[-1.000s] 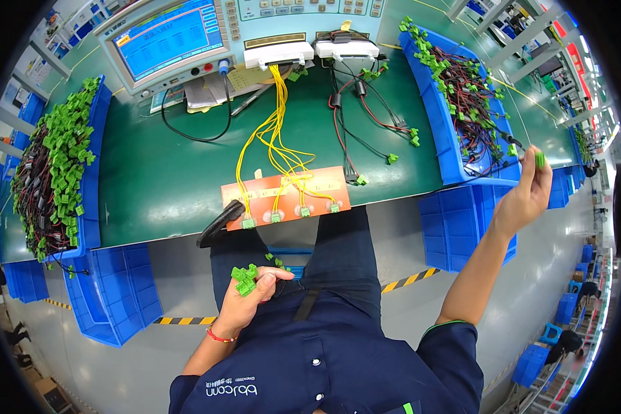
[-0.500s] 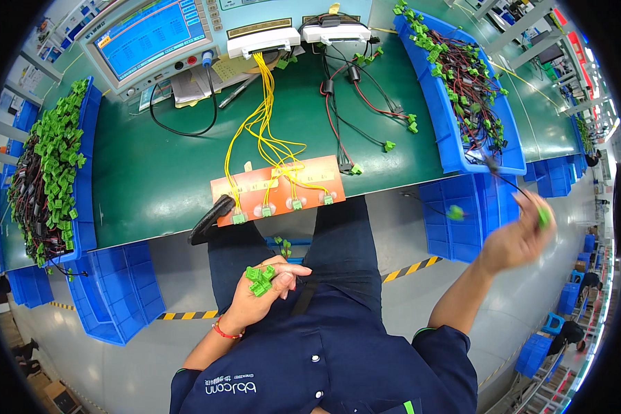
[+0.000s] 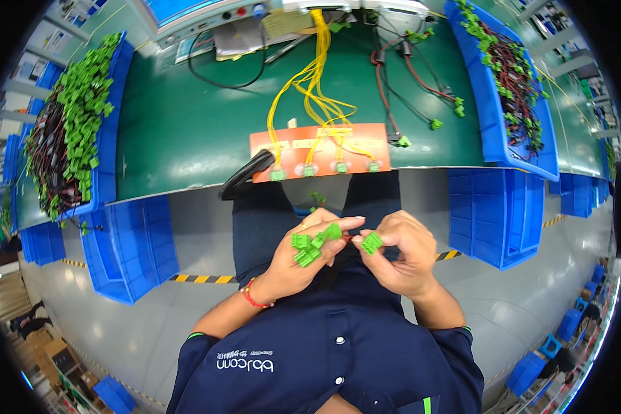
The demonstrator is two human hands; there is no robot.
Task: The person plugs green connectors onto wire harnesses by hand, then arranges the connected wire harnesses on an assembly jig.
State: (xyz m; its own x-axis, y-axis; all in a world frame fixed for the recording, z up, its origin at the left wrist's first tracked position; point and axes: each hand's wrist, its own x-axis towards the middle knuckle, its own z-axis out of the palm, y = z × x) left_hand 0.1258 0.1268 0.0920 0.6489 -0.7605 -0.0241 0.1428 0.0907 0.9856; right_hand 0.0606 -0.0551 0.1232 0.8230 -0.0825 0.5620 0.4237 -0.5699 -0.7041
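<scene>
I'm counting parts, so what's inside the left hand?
The left hand holds several green connectors, bunched together. Its fingers cover some, so I can't give a full count.

Green bench (image 3: 186, 131) with orange fixture board (image 3: 321, 148), blue bins (image 3: 514, 90).

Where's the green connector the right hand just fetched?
In the head view, the green connector is pinched in the right hand over the lap, just right of the left hand and its bunch of green connectors, below the orange board.
</scene>
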